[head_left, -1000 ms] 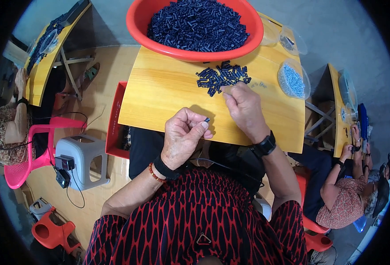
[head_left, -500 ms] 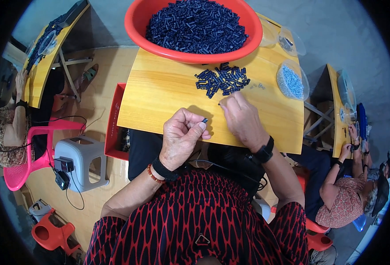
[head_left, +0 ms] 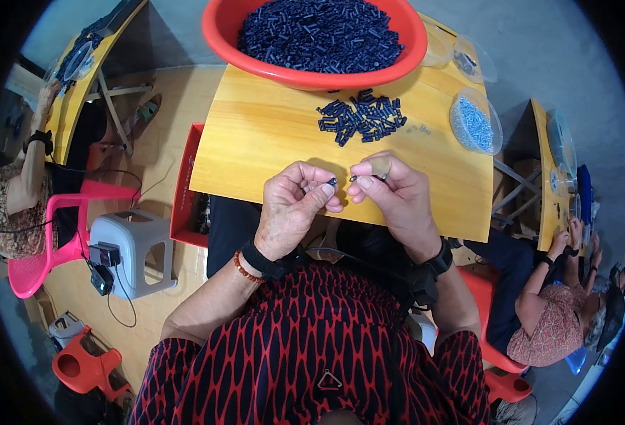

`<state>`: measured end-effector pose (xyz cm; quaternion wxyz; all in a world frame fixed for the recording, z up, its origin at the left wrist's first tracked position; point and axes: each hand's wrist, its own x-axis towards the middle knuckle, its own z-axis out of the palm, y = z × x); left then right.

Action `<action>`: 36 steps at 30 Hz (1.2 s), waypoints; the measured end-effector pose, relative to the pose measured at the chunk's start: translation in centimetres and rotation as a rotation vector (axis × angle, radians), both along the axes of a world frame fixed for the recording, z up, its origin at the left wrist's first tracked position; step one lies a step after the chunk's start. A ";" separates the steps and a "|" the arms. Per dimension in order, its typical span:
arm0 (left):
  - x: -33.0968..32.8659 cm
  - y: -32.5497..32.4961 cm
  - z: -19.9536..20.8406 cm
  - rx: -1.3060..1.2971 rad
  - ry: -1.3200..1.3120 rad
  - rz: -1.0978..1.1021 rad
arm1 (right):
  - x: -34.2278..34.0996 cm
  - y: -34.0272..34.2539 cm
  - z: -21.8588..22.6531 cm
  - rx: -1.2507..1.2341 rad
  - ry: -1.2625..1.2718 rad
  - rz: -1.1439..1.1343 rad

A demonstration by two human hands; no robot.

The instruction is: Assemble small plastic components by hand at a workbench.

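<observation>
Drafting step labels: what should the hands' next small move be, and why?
Probably ease the right hand slightly left, until its dark bit meets the dark piece in the left hand. Both are pinched, facing each other above the table with a narrow gap between, so closing that gap looks like the smallest useful move.

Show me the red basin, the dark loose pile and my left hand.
Red basin (head_left: 312, 80): head view, front rim.
Dark loose pile (head_left: 362, 121): head view, middle.
Left hand (head_left: 286, 210): head view, its back.
</observation>
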<state>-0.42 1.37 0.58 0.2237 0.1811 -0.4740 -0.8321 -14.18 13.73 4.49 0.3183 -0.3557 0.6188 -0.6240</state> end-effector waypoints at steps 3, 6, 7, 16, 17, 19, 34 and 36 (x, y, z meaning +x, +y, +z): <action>0.1 0.0 0.0 0.013 0.005 -0.005 | 0.3 -0.5 -0.1 0.010 -0.042 0.028; 0.1 -0.2 -0.2 -0.011 0.014 -0.011 | 0.8 -1.0 0.0 0.027 -0.048 0.019; 0.1 -0.2 -0.1 -0.002 0.017 -0.022 | 0.9 -1.0 -0.1 0.024 -0.023 0.006; 0.3 -0.3 -0.3 0.090 0.018 -0.060 | 0.9 -1.4 -0.4 0.007 0.013 -0.001; 0.2 -0.3 -0.3 0.098 0.023 -0.060 | 0.9 -1.4 -0.5 0.008 0.015 -0.004; 0.2 -0.3 -0.3 0.100 0.021 -0.062 | 1.0 -1.4 -0.4 0.003 0.010 -0.004; 0.6 -0.6 0.3 0.225 0.049 -0.148 | 1.0 -1.5 -1.1 -0.076 0.125 0.030; 0.7 -0.7 0.2 0.238 0.053 -0.156 | 0.9 -1.6 -1.1 -0.085 0.141 0.035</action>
